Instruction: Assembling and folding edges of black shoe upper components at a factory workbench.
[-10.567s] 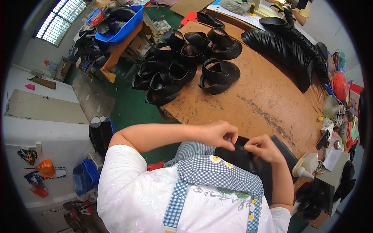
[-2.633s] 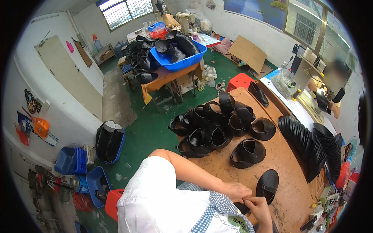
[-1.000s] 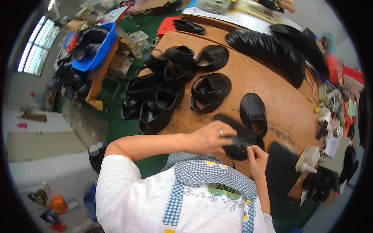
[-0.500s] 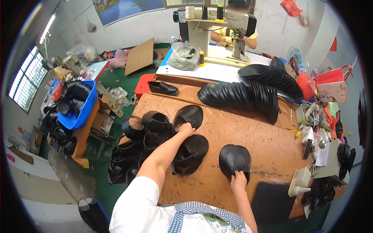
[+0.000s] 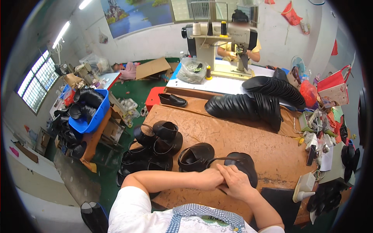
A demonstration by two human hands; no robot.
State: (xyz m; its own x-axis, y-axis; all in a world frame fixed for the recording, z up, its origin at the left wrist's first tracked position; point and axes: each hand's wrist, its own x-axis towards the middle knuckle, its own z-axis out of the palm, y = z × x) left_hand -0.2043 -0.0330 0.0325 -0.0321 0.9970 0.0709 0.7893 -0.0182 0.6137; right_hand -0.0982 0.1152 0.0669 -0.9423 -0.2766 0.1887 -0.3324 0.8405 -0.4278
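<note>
My left hand (image 5: 211,179) and my right hand (image 5: 237,183) meet at the near edge of a black leather shoe upper (image 5: 245,165) over the middle of the table. The left fingers are curled closed on its edge, where a thin dark rim arches out to the left. Pressed together, the right fingers lie over that edge and touch the left hand. My hands hide the near part of the piece. Just left of them lies another shoe upper (image 5: 196,157), its opening facing up. Several more shoe uppers (image 5: 165,143) are heaped beyond my left forearm.
Rows of overlapping black uppers (image 5: 237,106) lie at the table's back, near a finished-looking shoe (image 5: 173,100). Behind stands a sewing machine (image 5: 229,50), with a person in yellow working there. A blue crate (image 5: 99,112) stands left. A white-spouted container (image 5: 304,186) is at right.
My left hand has come from the far upper toward me and right, meeting my right hand. The far upper has left its spot. The whole view has shifted slightly.
</note>
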